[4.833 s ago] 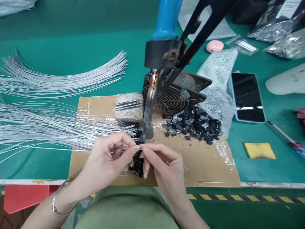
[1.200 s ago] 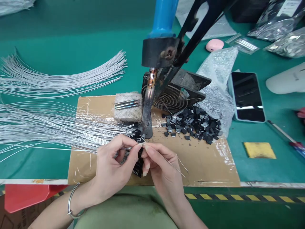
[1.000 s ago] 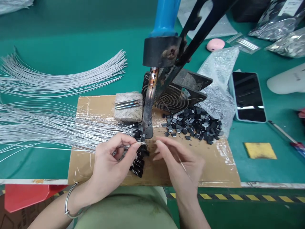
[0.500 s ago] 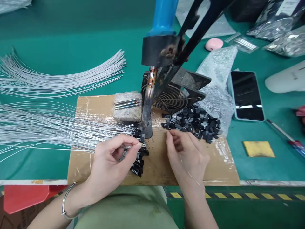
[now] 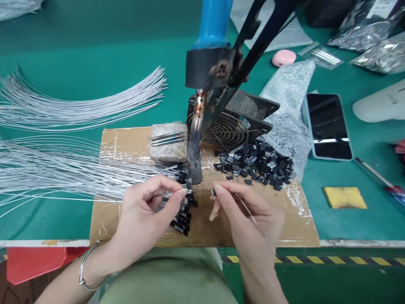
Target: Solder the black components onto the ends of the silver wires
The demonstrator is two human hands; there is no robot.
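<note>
**Handling notes: small black part and fine wire at the soldering station**

Evidently the small black component [image 5: 213, 192] was light and stiff, a hard chip-like body pinched at the tips of thumb and forefinger of the right hand [image 5: 249, 215], just right of frame centre and clear of the cardboard. A piece this small would slip or flick away under loose pressure; best grip judged to be on its flat opposing faces, firm but not squeezing. A thin strand of solder wire [image 5: 256, 221] ran across the same hand toward the lower right; soft, easily kinked.

The left hand [image 5: 144, 215], left of centre, had thumb and forefinger closed on the end of one white wire [image 5: 169, 194]. That wire looked springy and very light; holding it close to the tip, as here, would keep the end from whipping. Just beside those fingertips lay a fan of wires already carrying black parts [image 5: 183, 215].

Outward: the loose heap of black components [image 5: 256, 162] sat right of centre on the cardboard sheet [image 5: 284, 219]. The soldering iron [image 5: 196, 131] hung upright at centre, its tip near the wire ends; a hazard to fingers. Wire bundles [image 5: 63, 169] filled the left half. A phone [image 5: 329, 126] lay at right on the green mat [image 5: 79, 55].
</note>
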